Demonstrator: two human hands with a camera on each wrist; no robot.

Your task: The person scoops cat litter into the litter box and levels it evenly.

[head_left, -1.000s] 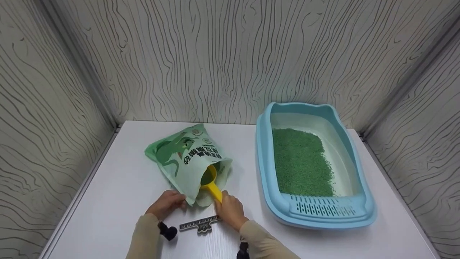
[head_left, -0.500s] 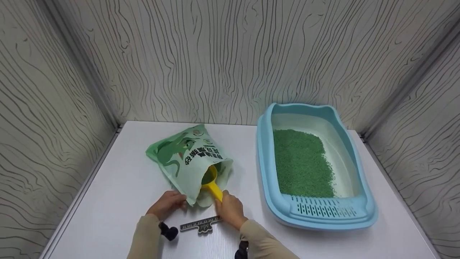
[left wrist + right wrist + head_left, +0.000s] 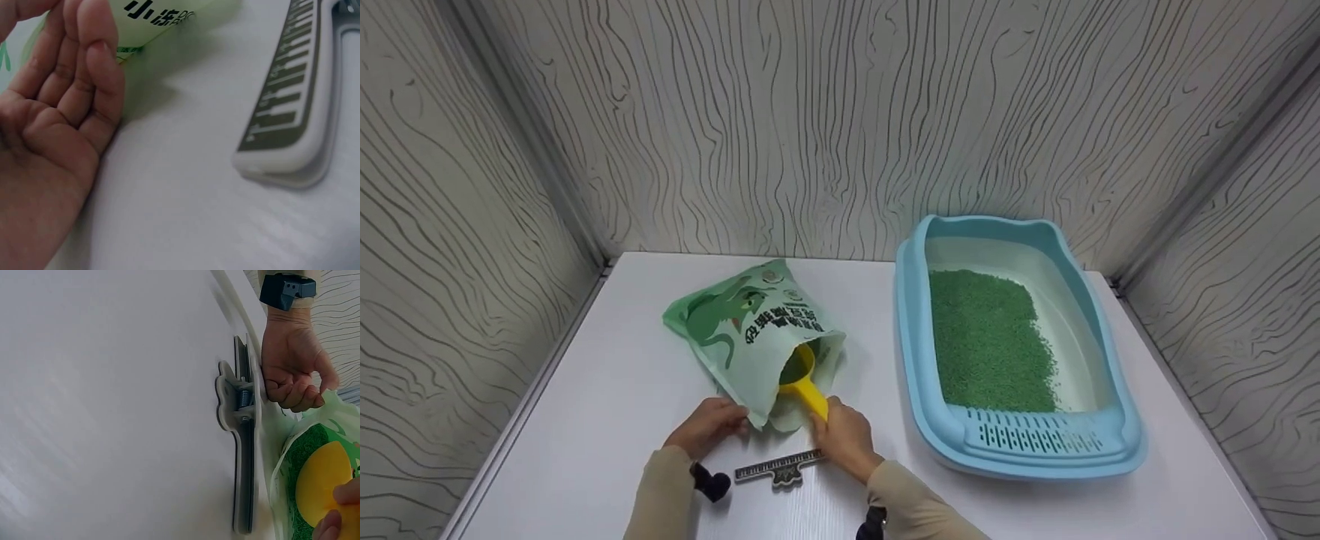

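A light green cat litter bag (image 3: 742, 330) with a cartoon print lies on its side, its torn mouth facing me. My left hand (image 3: 709, 427) pinches the near left corner of the mouth between thumb and finger; the right wrist view also catches this left hand (image 3: 292, 363). With my right hand (image 3: 846, 441) I grip the handle of a yellow scoop (image 3: 810, 397). The scoop's bowl is inside the bag's mouth, beside green litter (image 3: 308, 444). Only some fingertips (image 3: 328, 526) of the right hand appear in the right wrist view.
A long spring clip (image 3: 780, 470) with a piano-key print lies on the white table (image 3: 592, 420) between my forearms. At the right stands a light blue litter box (image 3: 913, 352), partly filled with green pellets (image 3: 990, 337). Wood-grain panels (image 3: 810, 127) enclose the back and sides.
My right hand and the scoop handle have shifted very slightly to the right. The left hand and the bag stay in place.
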